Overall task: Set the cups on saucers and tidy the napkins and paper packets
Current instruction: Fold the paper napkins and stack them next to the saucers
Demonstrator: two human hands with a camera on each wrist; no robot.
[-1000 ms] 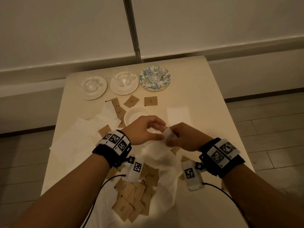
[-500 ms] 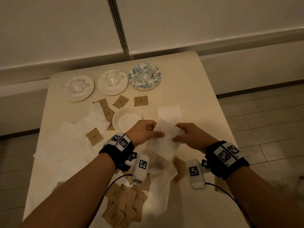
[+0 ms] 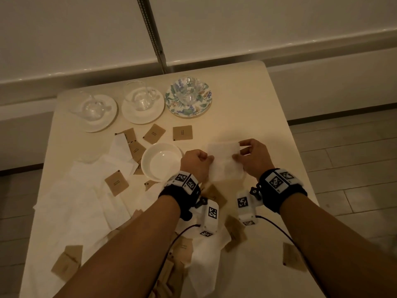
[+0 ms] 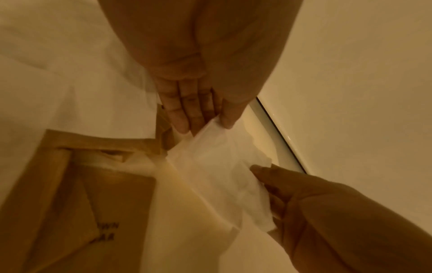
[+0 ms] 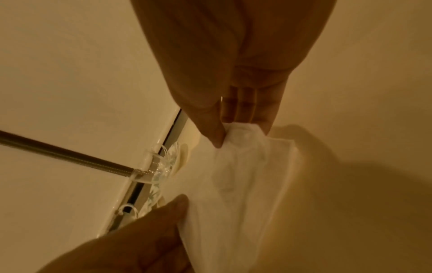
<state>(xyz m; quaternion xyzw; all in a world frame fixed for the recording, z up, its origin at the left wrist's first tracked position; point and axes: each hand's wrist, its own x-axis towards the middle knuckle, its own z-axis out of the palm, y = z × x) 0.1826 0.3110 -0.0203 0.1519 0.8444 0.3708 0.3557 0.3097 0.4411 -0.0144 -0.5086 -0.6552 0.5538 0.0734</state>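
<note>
- Left hand (image 3: 196,163) pinches the white napkin's (image 3: 225,161) left edge.
- Right hand (image 3: 253,157) pinches its right edge.
- Napkin is just right of the empty white bowl (image 3: 161,161), above the counter (image 3: 247,108).

Both forearms reach forward from the near edge of the frame, roughly parallel, wrists close together. Each wrist carries a black band with marker tags and a white camera block on the underside.

Left hand (image 3: 196,163): knuckles up, fingers curled, thumb and fingertips pinching the left edge of the napkin (image 3: 225,160).

Right hand (image 3: 254,157): fingers curled, thumb and forefinger pinching the right edge of the same sheet.

The hands face each other, apart, the sheet spanning between them.
</note>
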